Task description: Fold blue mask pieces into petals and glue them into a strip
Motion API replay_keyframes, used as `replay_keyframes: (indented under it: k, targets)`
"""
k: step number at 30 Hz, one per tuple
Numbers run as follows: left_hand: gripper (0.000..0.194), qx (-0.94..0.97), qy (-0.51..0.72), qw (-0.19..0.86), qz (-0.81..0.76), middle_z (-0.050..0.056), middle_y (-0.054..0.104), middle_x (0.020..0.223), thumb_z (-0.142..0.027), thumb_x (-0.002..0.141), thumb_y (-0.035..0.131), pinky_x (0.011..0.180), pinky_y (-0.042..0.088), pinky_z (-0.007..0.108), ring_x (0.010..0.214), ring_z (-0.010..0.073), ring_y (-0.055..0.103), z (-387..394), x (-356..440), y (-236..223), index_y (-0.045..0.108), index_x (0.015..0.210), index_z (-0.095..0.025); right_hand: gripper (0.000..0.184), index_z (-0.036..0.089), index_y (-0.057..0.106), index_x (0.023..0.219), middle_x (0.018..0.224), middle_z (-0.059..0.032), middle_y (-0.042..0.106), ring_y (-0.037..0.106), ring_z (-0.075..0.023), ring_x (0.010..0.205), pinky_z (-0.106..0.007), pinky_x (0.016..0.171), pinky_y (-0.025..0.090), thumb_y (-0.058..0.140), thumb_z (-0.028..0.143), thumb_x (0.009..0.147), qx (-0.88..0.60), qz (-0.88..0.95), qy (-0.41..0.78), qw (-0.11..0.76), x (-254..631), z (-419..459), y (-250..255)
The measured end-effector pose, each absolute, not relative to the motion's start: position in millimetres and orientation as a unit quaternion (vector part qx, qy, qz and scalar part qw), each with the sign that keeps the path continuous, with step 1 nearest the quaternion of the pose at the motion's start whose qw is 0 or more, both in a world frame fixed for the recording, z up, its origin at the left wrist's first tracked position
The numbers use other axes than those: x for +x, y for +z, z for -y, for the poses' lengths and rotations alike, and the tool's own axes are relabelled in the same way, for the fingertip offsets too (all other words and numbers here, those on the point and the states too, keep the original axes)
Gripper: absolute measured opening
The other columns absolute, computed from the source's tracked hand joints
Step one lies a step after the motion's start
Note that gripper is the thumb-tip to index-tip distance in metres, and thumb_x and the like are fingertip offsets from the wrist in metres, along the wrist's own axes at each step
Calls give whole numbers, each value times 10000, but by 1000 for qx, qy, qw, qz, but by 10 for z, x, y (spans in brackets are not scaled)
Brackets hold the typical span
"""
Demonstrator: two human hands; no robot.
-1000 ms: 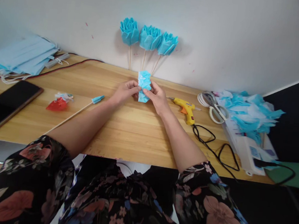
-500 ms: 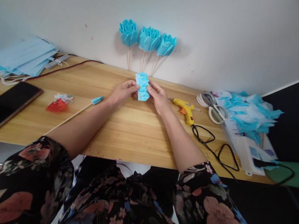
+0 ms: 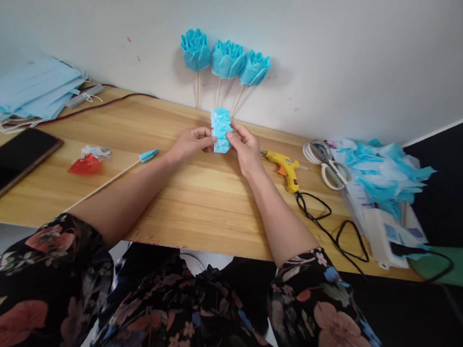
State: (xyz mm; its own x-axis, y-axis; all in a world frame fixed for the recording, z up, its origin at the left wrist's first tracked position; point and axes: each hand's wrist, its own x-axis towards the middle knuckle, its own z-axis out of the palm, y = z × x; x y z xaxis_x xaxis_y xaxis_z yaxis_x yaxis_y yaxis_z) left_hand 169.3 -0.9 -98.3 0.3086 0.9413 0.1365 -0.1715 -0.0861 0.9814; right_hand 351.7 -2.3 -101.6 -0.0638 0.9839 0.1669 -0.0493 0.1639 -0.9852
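Between my hands is a strip of folded light-blue fabric [image 3: 221, 124], creased in a zigzag and held upright above the table. My left hand [image 3: 192, 143] pinches its left edge, and my right hand [image 3: 244, 146] pinches the right edge with the thumb in front. Behind it, three blue fabric flowers [image 3: 227, 60] on thin sticks lean against the wall. Left of my left hand lies a thin wooden stick [image 3: 110, 180] with a rolled blue tip [image 3: 148, 156]; my forearm covers part of it. A yellow glue gun [image 3: 282, 165] rests just right of my right hand.
White-handled scissors [image 3: 336, 175] and a heap of blue fabric scraps [image 3: 387, 170] are at the right, near a white power strip [image 3: 383, 233] and black cable [image 3: 332, 236]. At the left are face masks [image 3: 31, 86], a phone [image 3: 9, 166] and a small red packet [image 3: 87, 163].
The view has shifted slightly. Both hands keep their pinch on the folded fabric, which has turned or tilted a little.
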Motion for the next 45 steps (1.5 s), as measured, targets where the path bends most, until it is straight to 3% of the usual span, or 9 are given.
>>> replay_keyframes:
  k: [4, 19, 24, 29, 34, 38, 45]
  targets:
    - [287, 558, 483, 574, -356, 13, 669, 661, -404, 752, 817, 654, 466, 262, 611, 108, 577, 17, 1697, -973, 651, 692, -177, 637, 254, 698, 1222, 1239, -64, 740, 657, -250, 1192, -433, 1001, 570, 728, 687, 756, -427, 538, 506, 523, 3495, 51, -981]
    - [334, 574, 462, 604, -304, 8, 641, 670, -453, 765, 805, 658, 440, 260, 627, 107, 547, 27, 1670, -939, 638, 685, -175, 579, 235, 707, 1087, 1129, -42, 773, 698, -246, 1090, -411, 1009, 562, 847, 608, 667, -351, 577, 561, 478, 3487, 114, -897]
    - [326, 548, 479, 616, -299, -6, 624, 658, -428, 777, 812, 646, 427, 249, 619, 102, 538, 17, 1667, -950, 623, 688, -178, 660, 259, 719, 1142, 1165, -38, 776, 696, -253, 1108, -415, 976, 583, 842, 666, 637, -384, 557, 563, 475, 3495, 104, -918]
    - [313, 549, 487, 604, -311, -13, 612, 644, -397, 826, 795, 648, 427, 246, 604, 95, 536, 24, 1674, -951, 615, 696, -176, 697, 251, 700, 1212, 1071, -43, 777, 704, -235, 1026, -423, 949, 586, 837, 649, 658, -407, 548, 534, 498, 3531, 37, -998]
    - [386, 536, 495, 609, -312, 15, 634, 679, -519, 873, 722, 619, 435, 254, 617, 112, 564, 27, 1693, -947, 630, 715, -178, 693, 274, 680, 1270, 977, -30, 771, 705, -248, 1013, -466, 1007, 558, 826, 631, 694, -432, 558, 489, 513, 3550, 3, -1014]
    - [429, 557, 488, 589, -324, 19, 632, 663, -572, 803, 766, 611, 443, 254, 608, 113, 558, 25, 1699, -961, 639, 691, -178, 712, 259, 664, 1297, 937, -32, 751, 696, -249, 1004, -456, 992, 554, 803, 635, 708, -429, 565, 477, 518, 3553, 10, -1000]
    - [333, 568, 480, 567, -354, -3, 627, 632, -444, 741, 822, 634, 453, 262, 592, 110, 550, 21, 1695, -977, 617, 688, -188, 691, 272, 672, 1271, 1006, -42, 752, 677, -250, 1022, -441, 960, 554, 753, 682, 721, -431, 573, 476, 509, 3538, 12, -1016]
